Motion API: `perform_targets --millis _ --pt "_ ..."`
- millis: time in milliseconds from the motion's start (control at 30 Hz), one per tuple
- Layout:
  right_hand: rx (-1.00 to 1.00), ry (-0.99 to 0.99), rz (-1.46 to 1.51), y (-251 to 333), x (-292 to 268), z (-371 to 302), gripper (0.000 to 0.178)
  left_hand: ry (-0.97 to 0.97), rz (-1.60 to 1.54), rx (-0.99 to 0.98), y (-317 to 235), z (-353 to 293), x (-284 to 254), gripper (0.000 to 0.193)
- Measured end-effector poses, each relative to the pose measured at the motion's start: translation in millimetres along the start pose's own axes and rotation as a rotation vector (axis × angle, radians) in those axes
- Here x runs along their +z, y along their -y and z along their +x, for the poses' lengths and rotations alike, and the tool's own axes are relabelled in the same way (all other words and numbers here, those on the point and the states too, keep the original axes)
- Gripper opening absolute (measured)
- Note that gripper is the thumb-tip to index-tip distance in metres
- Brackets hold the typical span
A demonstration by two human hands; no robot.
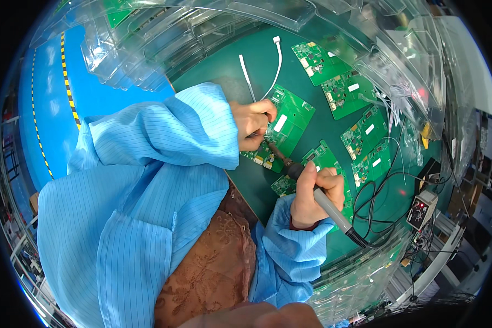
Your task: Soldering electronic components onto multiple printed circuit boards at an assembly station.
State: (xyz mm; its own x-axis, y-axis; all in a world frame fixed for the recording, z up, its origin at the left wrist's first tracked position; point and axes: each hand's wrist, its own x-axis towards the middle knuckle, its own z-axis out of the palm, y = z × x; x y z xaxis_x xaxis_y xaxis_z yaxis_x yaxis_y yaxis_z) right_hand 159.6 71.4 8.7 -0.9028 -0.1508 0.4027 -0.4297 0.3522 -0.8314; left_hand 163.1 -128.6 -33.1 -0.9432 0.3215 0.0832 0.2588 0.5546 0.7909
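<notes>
My right hand grips a soldering iron like a pen. The iron's tip points up and left onto a green circuit board with a white label. My left hand rests at that board's left edge, its fingers pinched together close to the iron's tip. From behind these fingers a white cable runs away over the mat and ends in a small white connector. The fingers hide the wire ends and where they meet the board. Another circuit board lies partly under my right hand.
Several more green boards lie to the right on the green mat. A soldering station with a black cord stands at the far right, near loose white wires. Clear plastic trays are stacked along the back.
</notes>
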Motion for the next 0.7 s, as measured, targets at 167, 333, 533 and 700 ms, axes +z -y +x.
perform_targets --millis 167,333,533,700 --pt "-0.013 0.009 -0.009 1.2 -0.6 1.5 0.028 0.027 -0.003 -0.028 -0.4 0.1 -0.2 0.008" --pt "-0.011 0.011 -0.017 0.7 0.6 1.3 0.028 0.005 0.028 0.007 1.0 -0.5 1.6 0.008" --pt "-0.005 0.01 -0.012 0.6 1.3 0.0 0.028 0.018 0.055 0.01 1.0 -0.5 0.6 0.008" --pt "-0.016 0.008 -0.015 0.3 1.6 0.7 0.028 0.005 0.065 0.013 0.6 0.1 2.0 0.008"
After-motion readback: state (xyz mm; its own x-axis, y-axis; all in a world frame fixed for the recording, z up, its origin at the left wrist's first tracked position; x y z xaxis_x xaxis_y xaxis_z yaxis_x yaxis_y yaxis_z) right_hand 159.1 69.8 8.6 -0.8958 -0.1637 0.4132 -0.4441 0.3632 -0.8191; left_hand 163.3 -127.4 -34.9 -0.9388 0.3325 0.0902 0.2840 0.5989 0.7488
